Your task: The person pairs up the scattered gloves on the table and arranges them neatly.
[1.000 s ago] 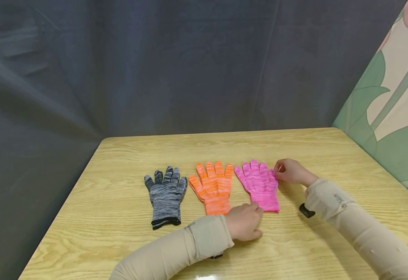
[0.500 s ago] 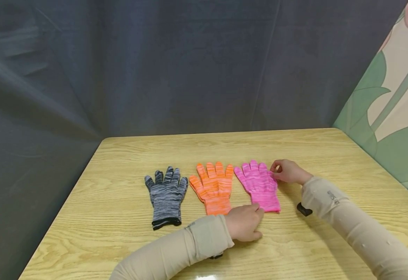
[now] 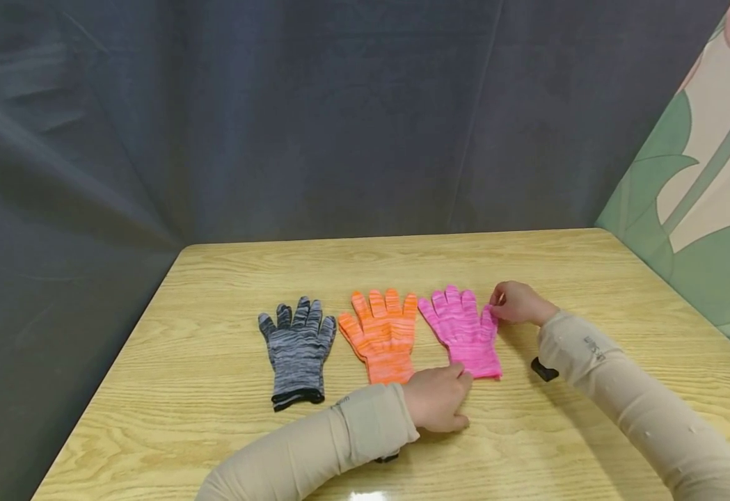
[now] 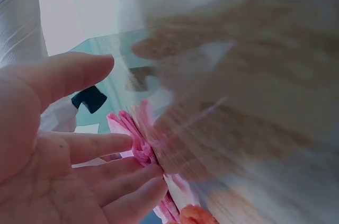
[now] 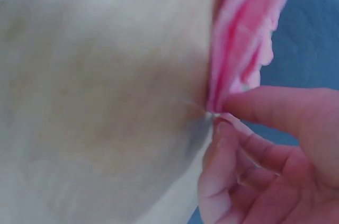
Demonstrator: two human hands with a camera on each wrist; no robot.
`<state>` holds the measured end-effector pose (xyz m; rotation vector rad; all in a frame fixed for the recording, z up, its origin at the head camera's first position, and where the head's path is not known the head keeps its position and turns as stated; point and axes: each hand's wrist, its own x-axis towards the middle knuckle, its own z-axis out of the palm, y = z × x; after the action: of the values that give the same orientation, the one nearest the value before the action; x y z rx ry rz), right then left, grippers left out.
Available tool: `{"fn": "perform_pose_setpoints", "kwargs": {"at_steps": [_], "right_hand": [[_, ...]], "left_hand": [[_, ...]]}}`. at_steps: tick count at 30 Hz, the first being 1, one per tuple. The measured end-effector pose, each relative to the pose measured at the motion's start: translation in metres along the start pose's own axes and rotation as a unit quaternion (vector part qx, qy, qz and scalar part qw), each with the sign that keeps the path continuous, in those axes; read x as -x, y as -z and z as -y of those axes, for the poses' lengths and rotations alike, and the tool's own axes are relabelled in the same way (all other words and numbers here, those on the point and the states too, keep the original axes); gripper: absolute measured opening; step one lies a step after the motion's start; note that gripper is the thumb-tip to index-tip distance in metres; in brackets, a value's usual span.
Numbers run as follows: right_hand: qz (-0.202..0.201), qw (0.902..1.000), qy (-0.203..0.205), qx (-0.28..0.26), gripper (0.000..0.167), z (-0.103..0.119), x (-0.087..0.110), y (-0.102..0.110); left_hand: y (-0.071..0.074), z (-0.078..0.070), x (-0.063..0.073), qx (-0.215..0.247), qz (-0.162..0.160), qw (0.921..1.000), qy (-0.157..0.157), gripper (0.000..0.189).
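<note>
A pink knitted glove [image 3: 463, 337] lies flat on the table with its fingers pointing away from me. At its right edge my right hand [image 3: 520, 304] pinches the outermost finger of that glove; the right wrist view shows the pink fabric [image 5: 246, 38] between thumb and fingertips. My left hand [image 3: 438, 398] touches the near cuff, with fairly straight fingers and the thumb apart in the left wrist view. An orange knitted glove [image 3: 382, 334] lies left of the pink one, its cuff partly hidden by my left hand. Further left is a grey-black knitted glove [image 3: 298, 351].
The wooden table [image 3: 214, 445] reaches back to a dark curtain [image 3: 339, 125]. A floral-patterned panel [image 3: 703, 209] borders its right side. A black wrist device [image 3: 544, 369] hangs beneath the right sleeve.
My right hand shifted slightly left, then back right, and the pink glove's outermost finger now spreads further from the others. My left hand and the other gloves stayed in place.
</note>
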<state>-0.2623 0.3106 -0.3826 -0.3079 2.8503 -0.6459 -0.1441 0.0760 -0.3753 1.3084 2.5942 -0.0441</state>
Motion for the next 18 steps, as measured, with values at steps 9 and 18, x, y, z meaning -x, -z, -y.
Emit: {"fn": "perform_pose_setpoints", "kwargs": {"at_steps": [9,18], "right_hand": [[0.03,0.999,-0.024,-0.022,0.021,0.02,-0.002,0.021],[0.028,0.9996,0.0,-0.004,0.022,0.031,-0.021,0.015]], "left_hand": [[0.001,0.0,0.0,-0.003,0.012,0.9999,-0.002,0.054],[0.002,0.001,0.0,-0.005,0.016,0.9999,-0.001,0.055]]}}
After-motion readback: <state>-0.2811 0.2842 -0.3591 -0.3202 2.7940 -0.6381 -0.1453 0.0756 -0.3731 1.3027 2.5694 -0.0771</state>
